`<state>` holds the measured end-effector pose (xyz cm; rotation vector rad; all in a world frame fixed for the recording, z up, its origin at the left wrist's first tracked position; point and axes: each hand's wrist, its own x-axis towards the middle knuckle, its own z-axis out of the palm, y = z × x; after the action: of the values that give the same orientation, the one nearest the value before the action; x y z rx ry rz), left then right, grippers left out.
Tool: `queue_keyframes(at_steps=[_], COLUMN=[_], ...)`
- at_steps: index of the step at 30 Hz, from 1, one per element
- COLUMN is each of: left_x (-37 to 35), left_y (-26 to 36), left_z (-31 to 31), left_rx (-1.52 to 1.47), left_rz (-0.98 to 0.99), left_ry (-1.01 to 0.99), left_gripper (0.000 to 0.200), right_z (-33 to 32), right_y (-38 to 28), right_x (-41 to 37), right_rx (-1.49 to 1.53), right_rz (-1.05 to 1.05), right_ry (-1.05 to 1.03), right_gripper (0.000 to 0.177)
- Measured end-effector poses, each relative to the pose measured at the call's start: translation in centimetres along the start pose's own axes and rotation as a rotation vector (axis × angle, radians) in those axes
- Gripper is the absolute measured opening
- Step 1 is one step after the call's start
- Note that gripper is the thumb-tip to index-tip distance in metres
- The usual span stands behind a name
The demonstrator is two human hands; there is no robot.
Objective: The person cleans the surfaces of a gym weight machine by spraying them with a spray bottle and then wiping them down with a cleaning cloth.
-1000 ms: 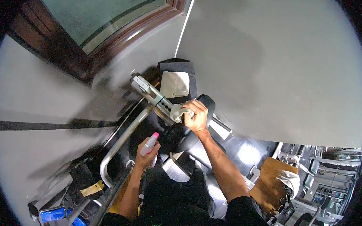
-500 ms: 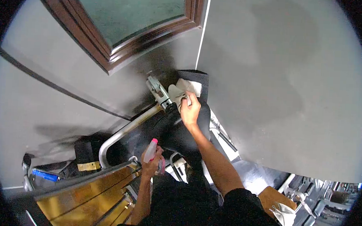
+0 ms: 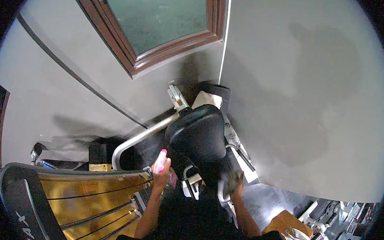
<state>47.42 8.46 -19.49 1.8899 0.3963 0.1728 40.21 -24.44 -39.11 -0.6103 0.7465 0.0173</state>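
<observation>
My left hand [image 3: 160, 178] is closed round a spray bottle [image 3: 160, 162] with a pink nozzle end and a pale trigger head. The bottle's lower part is partly hidden by my fingers. On the other side, my right hand [image 3: 237, 188] is low beside the machine, smeared by motion, with a greyish cloth [image 3: 231, 179] at its fingers. Between and beyond my hands is the black padded seat or backrest [image 3: 198, 133] of a gym machine. Behind its top edge rests a whitish piece [image 3: 208, 99] whose kind I cannot make out.
A bent metal tube [image 3: 145, 137] runs up to a silver bracket [image 3: 177, 96] by the wall. To the left stands a machine shroud with an amber panel [image 3: 96, 197]. A brown-framed window [image 3: 165, 49] is above. A brown pad [image 3: 288, 225] with white cloth lies lower right.
My right hand has drawn back from the pad's top down to its lower right side, taking the cloth along. My left hand still holds the bottle. The view has shifted slightly.
</observation>
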Motion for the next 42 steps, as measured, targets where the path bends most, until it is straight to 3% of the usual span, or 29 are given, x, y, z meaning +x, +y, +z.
queue_keyframes(at_steps=[2, 4, 5, 6, 7, 11, 14, 18, 20, 21, 22, 24, 26, 27, 28, 30, 34, 35, 36, 38, 42], left_x=[-0.2, -0.1, -0.2, -0.2, -0.1, -0.4, 0.0, 0.4, 0.6, 0.7, 0.8, 0.9, 1.2, 1.5, 1.8, 2.0, 2.4, 2.5, 2.3, 2.4, 2.5], left_y=[2.1, 0.9, 1.0, 1.2, 1.3, 2.3, 1.4, 3.0, 3.4, 3.5, 3.7, 4.4, 4.5, 3.9, 3.7, 4.0, 3.5, 3.4, 3.3, 3.2, 3.2], left_z=[-0.2, -0.3, -0.3, -0.2, 0.2, 1.5, 2.8, 2.5, 2.6, 2.5, 2.5, 2.2, 2.4, 2.8, 3.1, 3.3, 4.3, 4.5, 4.8, 5.1, 6.1], left_rx=[-0.135, -0.131, -0.149, -0.171, -0.158, -0.201, -0.238, -0.04, -0.098, -0.125, -0.151, -0.126, -0.104, -0.134, -0.163, -0.148, -0.134, -0.138, -0.142, -0.199, -0.178], left_rz=[-0.052, -0.001, 0.003, 0.012, 0.087, -0.021, -0.017, 0.225, 0.185, 0.192, 0.197, 0.231, 0.267, 0.286, 0.304, 0.321, 0.41, 0.403, 0.399, 0.269, 0.347], left_ry=[-0.007, 0.002, -0.019, -0.039, -0.008, -0.083, -0.122, -0.099, -0.115, -0.125, -0.136, -0.126, -0.119, -0.126, -0.132, -0.119, -0.061, -0.062, -0.056, -0.112, -0.058], left_gripper=[0.015, 0.015, 0.014, 0.014, 0.014, 0.013, 0.015, 0.018, 0.019, 0.019, 0.018, 0.018, 0.018, 0.018, 0.018, 0.018, 0.017, 0.016, 0.016, 0.016, 0.016], right_z=[-4.6, -12.6, -14.5, -13.8, -5.5, -13.1, -9.2, -5.4, -13.2, -17.8, -15.8, -13.3, -5.6, -7.9, -7.8, -7.1, -7.4, -11.2, -11.5, -10.7, -8.5], right_y=[-0.7, 1.6, 1.9, 1.6, -0.6, 1.3, 1.5, 1.2, 2.5, 3.8, 5.7, 3.5, 3.2, 4.3, 4.3, 5.4, 4.3, 5.0, 4.6, 4.3, 4.1], right_x=[-4.8, -6.8, -7.4, -9.7, -13.0, -8.7, -7.2, -5.7, -1.5, 1.2, 1.6, -2.1, -6.9, -5.7, -5.8, -6.8, -9.0, -6.5, -6.5, -7.3, -10.5], right_rx=[-0.038, -0.174, 0.002, 0.179, 0.105, -0.018, 0.005, 0.0, 0.001, -0.341, -0.686, -0.647, -0.396, -0.403, -0.403, 0.073, -0.054, -0.04, -0.048, -0.047, -0.023], right_rz=[0.169, 0.016, -0.052, -0.123, -0.195, -0.109, -0.222, -0.228, -0.304, -0.457, -0.601, -0.616, -0.319, -0.385, -0.396, -0.471, -0.33, -0.348, -0.35, -0.367, -0.404], right_ry=[0.153, 0.223, 0.178, 0.125, 0.411, 0.508, 0.43, 0.302, 0.382, 0.298, 0.207, 0.177, 0.594, 0.628, 0.626, 0.331, 0.299, 0.452, 0.448, 0.497, 0.609], right_gripper=[0.052, 0.052, 0.051, 0.052, 0.046, 0.047, 0.046, 0.047, 0.045, 0.046, 0.046, 0.049, 0.047, 0.048, 0.048, 0.048, 0.047, 0.047, 0.047, 0.044, 0.041])
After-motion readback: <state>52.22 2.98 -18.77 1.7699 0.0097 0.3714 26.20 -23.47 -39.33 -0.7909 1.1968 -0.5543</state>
